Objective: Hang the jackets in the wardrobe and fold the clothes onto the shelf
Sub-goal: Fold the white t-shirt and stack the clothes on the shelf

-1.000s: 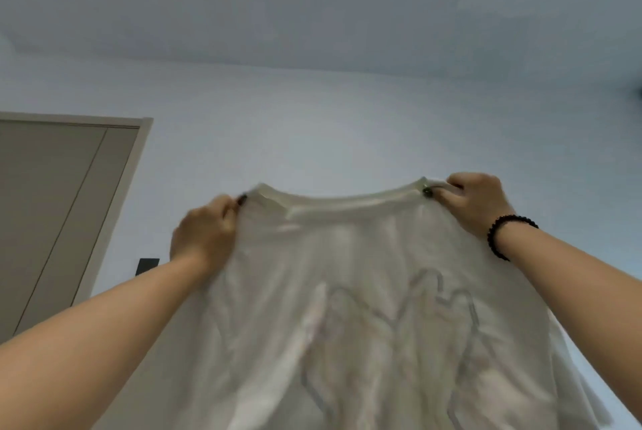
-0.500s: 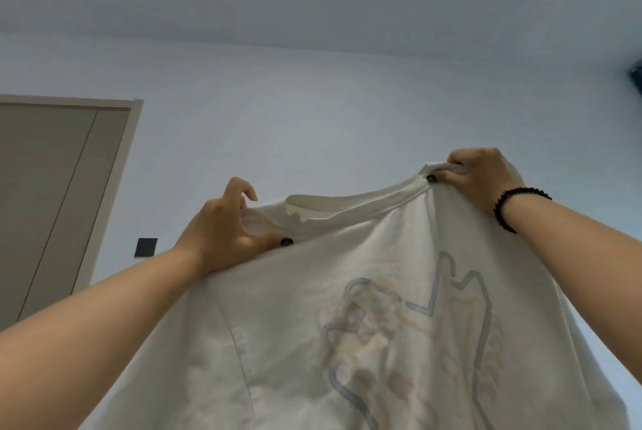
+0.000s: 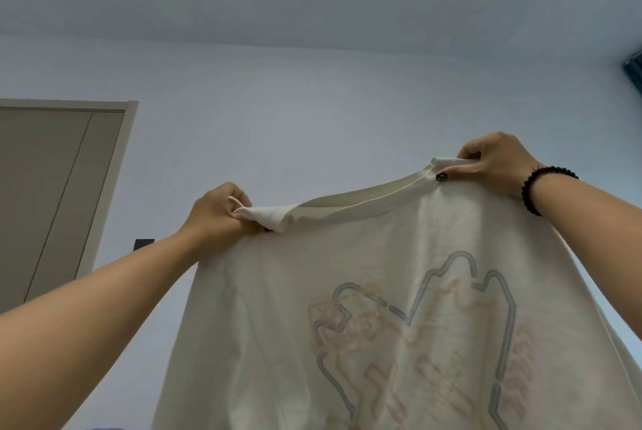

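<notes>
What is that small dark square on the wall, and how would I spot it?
Find the tan door at the left. Just right of its frame, low on the pale wall, sits a small dark plate, just above the left forearm. I cannot tell what it is, but it is the wall's only dark mark there.

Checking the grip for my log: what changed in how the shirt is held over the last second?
The left hand let go, then regripped bunched neckline, sitting lower; the right hand rose. The white T-shirt tilted, still held up by both hands.
</notes>
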The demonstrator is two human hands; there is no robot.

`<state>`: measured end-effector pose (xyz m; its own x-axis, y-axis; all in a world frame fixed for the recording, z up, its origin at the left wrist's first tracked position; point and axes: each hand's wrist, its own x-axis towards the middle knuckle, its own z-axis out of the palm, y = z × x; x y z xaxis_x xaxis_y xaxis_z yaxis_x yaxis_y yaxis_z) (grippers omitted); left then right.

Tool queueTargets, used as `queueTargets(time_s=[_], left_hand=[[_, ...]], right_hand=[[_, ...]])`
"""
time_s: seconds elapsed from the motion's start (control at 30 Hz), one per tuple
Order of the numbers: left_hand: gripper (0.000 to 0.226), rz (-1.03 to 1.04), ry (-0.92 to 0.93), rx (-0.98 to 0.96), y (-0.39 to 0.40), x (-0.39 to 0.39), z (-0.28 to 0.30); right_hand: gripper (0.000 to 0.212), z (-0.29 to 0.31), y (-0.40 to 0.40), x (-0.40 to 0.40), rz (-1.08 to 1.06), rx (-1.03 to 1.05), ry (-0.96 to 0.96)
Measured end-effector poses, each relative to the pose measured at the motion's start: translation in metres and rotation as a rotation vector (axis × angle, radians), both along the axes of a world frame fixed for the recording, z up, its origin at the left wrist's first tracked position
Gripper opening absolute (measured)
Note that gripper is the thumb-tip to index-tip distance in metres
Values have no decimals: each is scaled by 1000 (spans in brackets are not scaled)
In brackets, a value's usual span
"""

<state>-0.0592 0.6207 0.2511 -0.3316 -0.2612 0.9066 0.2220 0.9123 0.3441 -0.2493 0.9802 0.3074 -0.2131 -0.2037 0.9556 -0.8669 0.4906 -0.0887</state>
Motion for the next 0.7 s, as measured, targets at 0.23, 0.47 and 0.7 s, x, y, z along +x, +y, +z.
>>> queueTargets(time_s=[0.23, 0.47, 0.7], left_hand=[[36, -229, -206, 370, -9, 0, -2], [19, -241, -106, 362, 6, -15, -17], [46, 11, -221, -41, -2, -7, -30]], right_hand=[[21, -10, -8, -13, 187, -41, -73], [24, -5, -32, -15, 94, -60, -9], [25, -8, -47, -20, 48, -59, -9]])
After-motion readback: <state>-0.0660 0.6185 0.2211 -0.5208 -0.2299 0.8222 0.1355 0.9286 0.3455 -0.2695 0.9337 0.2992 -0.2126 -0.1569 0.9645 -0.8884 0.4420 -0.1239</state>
